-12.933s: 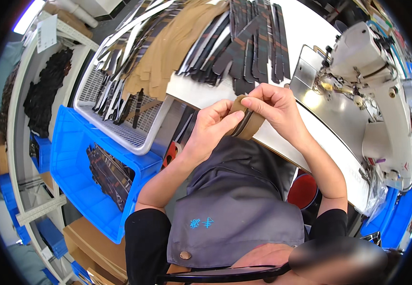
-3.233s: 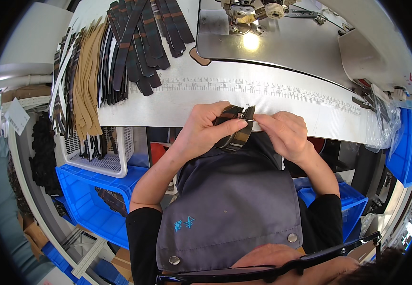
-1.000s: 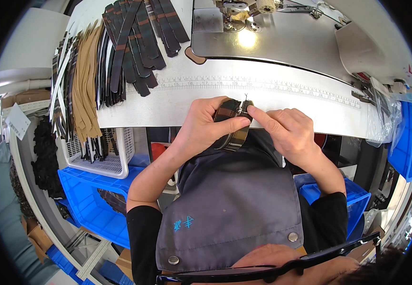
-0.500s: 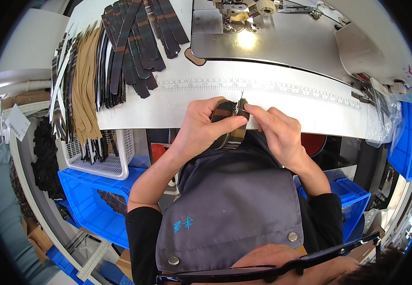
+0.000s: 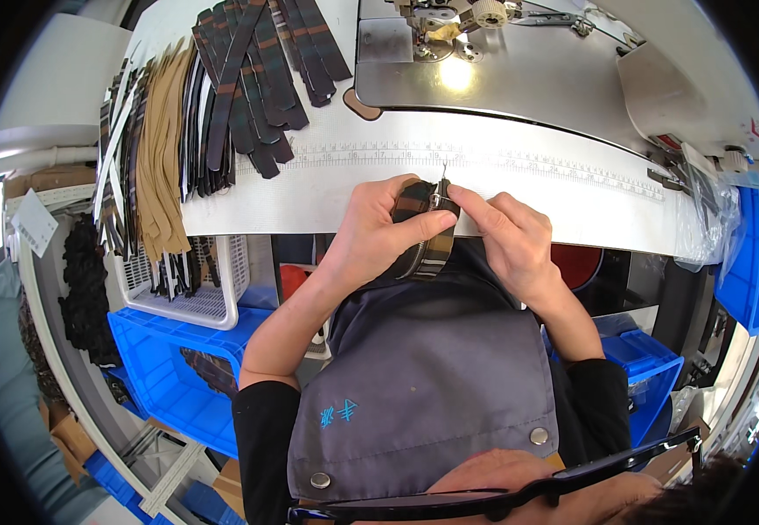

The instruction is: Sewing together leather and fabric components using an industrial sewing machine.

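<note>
A curved dark plaid strip with a zipper [image 5: 425, 250] is in my left hand [image 5: 377, 234], whose thumb lies across it and whose fingers wrap behind. My right hand [image 5: 512, 236] has its index fingertip at the strip's upper end, beside small metal zipper parts [image 5: 437, 199] and loose threads. Its other fingers are curled, and whatever they hold is too small to make out. Both hands are at the front edge of a white worktable [image 5: 589, 210] with a printed ruler, over my grey apron [image 5: 423, 367].
Plaid strips [image 5: 252, 87] and tan strips [image 5: 162, 157] lie at the table's left, some over a white basket [image 5: 226, 311]. Beyond my hands is a sewing machine with a steel bed [image 5: 528, 83]. Blue bins [image 5: 156, 350] stand low on either side; bagged material [image 5: 703, 227] sits right.
A tan zipper strip in my hands earlier has given place to a plaid one, and the view has turned toward the table. Lately only my right hand has shifted slightly at the zipper end.
</note>
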{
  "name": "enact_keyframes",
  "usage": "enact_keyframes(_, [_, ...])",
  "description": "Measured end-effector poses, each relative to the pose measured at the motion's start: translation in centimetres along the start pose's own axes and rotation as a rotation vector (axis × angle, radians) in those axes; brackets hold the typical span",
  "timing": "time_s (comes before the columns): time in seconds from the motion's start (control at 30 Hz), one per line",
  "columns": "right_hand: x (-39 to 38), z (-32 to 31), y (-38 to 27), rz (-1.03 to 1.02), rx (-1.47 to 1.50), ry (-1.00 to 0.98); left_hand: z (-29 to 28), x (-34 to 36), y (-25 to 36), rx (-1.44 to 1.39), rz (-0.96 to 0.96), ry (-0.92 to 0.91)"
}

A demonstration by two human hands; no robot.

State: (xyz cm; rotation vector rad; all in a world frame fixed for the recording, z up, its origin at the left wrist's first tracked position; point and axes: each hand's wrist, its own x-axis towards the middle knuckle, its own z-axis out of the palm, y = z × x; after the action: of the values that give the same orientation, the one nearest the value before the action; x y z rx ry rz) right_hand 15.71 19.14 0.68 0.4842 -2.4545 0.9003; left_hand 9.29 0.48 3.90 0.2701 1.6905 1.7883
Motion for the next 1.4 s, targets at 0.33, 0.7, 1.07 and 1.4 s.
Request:
enact_keyframes(0.33, [0.2, -0.1, 0.1, 0.064, 0.097, -0.017, -0.2, -0.2, -0.1, -0.024, -0.024, -0.021])
enact_keyframes(0.7, [0.9, -2.9, 0.3, -0.096, -0.099, -0.131, 0.2, -0.4, -0.3, -0.035, 0.012, 0.04])
enact_keyframes(1.07, [1.4, -3.7, 0.0, -0.148, -0.239, -0.229, 0.1, -0.4, -0.7, 0.011, 0.026, 0.032])
enact_keyframes(1.4, [0.6, -2.6, 0.7, -0.183, -0.246, -0.185, 0.2, -0.3, -0.6, 0.068, 0.033, 0.028])
